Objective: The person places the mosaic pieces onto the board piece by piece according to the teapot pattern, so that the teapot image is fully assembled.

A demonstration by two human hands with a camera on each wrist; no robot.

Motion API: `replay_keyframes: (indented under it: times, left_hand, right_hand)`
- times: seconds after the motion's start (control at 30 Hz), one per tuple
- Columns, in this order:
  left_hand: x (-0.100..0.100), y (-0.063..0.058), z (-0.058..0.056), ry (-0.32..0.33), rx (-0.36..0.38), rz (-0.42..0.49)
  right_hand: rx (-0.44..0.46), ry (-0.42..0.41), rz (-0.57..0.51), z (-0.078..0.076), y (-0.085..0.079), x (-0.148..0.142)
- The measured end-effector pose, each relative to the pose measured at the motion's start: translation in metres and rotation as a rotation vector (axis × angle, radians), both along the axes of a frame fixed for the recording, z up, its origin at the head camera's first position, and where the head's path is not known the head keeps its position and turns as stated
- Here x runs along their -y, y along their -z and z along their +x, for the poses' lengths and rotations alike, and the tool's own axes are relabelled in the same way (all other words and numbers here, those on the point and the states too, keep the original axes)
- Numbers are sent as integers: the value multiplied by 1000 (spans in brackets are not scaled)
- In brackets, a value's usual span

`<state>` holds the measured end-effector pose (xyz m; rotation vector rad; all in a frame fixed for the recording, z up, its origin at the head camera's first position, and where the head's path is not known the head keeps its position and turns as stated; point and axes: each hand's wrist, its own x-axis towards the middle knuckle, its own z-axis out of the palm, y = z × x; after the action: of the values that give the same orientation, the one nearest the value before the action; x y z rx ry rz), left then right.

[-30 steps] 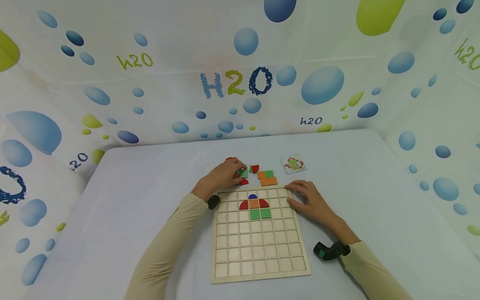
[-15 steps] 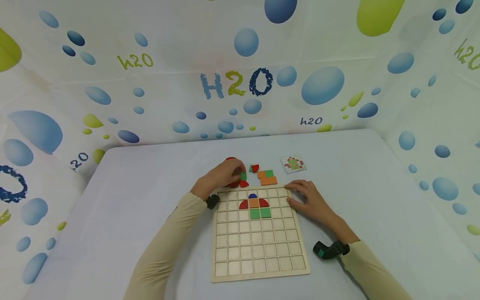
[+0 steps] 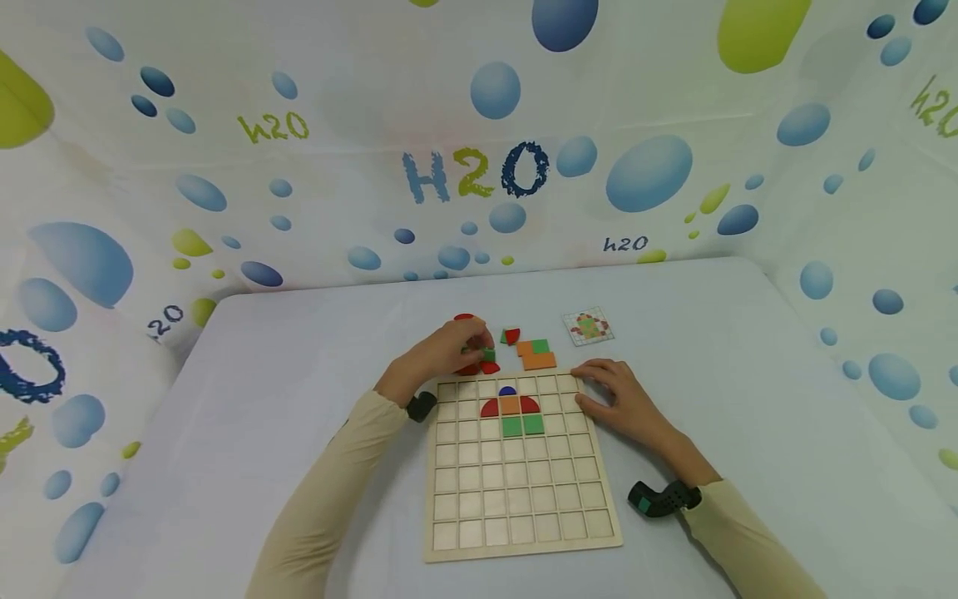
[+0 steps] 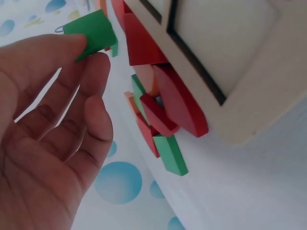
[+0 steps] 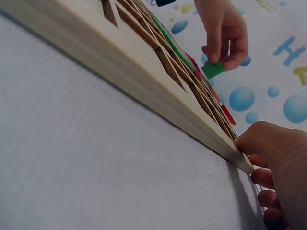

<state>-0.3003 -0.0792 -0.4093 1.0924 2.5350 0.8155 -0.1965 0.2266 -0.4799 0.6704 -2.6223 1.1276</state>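
Note:
My left hand (image 3: pixel 446 348) is beyond the far left corner of the wooden grid board (image 3: pixel 524 550). Between thumb and fingertips it pinches a green square tile (image 4: pixel 94 32), held above a small heap of tiles. Red tiles (image 4: pixel 180 100) and a green tile (image 4: pixel 171 155) from that heap lie against the board's edge. My right hand (image 3: pixel 623 401) grips the board's far right corner, thumb on the side edge (image 5: pixel 211 143). In the board's upper cells sit a blue half-round tile (image 3: pixel 507 391), an orange square (image 3: pixel 510 405), red curved pieces (image 3: pixel 528 404) and two green squares (image 3: pixel 534 424).
Behind the board lie orange tiles (image 3: pixel 539 361), a green tile (image 3: pixel 540 345) and a red piece (image 3: pixel 512 335). A card with a coloured grid pattern (image 3: pixel 588 326) lies at the back right. A white cloth (image 3: pixel 299 349) covers the table, with a patterned curtain (image 3: pixel 337 208) behind.
My left hand has picked a green tile from the heap and now holds it tilted between its fingertips. The right hand stays at the board's corner. The head view has shifted slightly.

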Motion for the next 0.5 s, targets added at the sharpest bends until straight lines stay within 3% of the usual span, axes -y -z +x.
replay_keyframes:
  times: [0.5]
  left_hand:
    - [11,0,11,28,81,32]
  right_hand:
    - [38,17,-6,2,-3,1]
